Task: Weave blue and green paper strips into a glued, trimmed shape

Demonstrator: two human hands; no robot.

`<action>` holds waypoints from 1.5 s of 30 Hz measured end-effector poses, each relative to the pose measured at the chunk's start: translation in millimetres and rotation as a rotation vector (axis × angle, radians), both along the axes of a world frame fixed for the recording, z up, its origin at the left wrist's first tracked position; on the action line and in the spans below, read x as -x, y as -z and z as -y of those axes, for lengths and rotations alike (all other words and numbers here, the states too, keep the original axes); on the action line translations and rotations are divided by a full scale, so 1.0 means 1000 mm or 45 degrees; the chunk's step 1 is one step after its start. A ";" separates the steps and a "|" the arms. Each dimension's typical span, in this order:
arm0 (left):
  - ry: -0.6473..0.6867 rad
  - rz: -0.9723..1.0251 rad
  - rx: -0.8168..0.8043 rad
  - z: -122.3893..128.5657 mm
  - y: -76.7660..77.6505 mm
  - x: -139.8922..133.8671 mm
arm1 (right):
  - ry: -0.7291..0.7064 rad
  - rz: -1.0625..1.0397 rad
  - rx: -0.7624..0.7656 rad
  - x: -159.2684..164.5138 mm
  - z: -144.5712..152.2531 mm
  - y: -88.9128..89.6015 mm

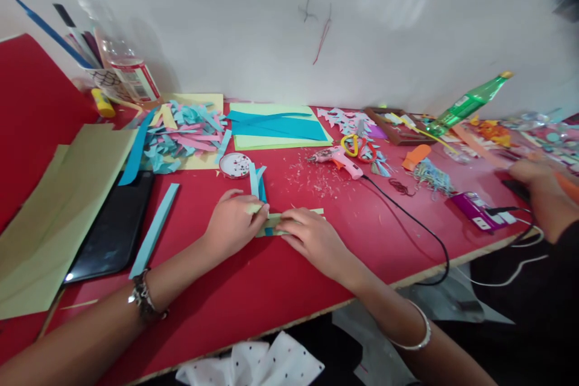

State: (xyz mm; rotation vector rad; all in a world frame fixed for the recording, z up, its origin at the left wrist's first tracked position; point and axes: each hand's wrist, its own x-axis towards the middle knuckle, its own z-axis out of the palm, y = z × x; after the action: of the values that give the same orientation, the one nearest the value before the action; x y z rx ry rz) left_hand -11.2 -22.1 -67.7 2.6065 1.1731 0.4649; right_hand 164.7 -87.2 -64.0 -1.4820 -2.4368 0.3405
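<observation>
Both hands are on a small piece of crossed paper strips [268, 230], pale green and blue, at the middle of the red table. My left hand [235, 223] is closed on its left side, thumb and fingers pinching the paper. Fingers of my right hand [314, 241] are bent together over its right side, pressing or gripping the strips. Light blue strip ends [254, 181] stick up beyond my left fingers. A pale strip end [317, 211] shows past my right knuckles. The paper under my fingertips is partly hidden.
A black phone [113, 229] and a light blue strip [156, 226] lie left. Behind are paper scraps [190, 132], blue sheets [280, 126], and a small round dish [235, 164]. A pink glue gun [339, 160] trails its cord rightward. Another person's hand [534, 181] is at far right.
</observation>
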 end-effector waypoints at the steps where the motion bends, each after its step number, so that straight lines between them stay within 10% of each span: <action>1: -0.005 0.009 0.001 -0.001 0.001 0.000 | 0.024 -0.013 -0.007 0.000 0.001 0.002; 45: 0.169 0.319 0.377 -0.018 0.024 0.011 | 0.016 0.028 0.016 -0.005 -0.009 0.002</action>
State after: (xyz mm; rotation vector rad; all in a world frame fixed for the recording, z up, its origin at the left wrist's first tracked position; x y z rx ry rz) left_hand -22.4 -4.1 -92.0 2.2782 0.9053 0.5278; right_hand 169.9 -78.3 -65.5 -1.5136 -2.4456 0.3391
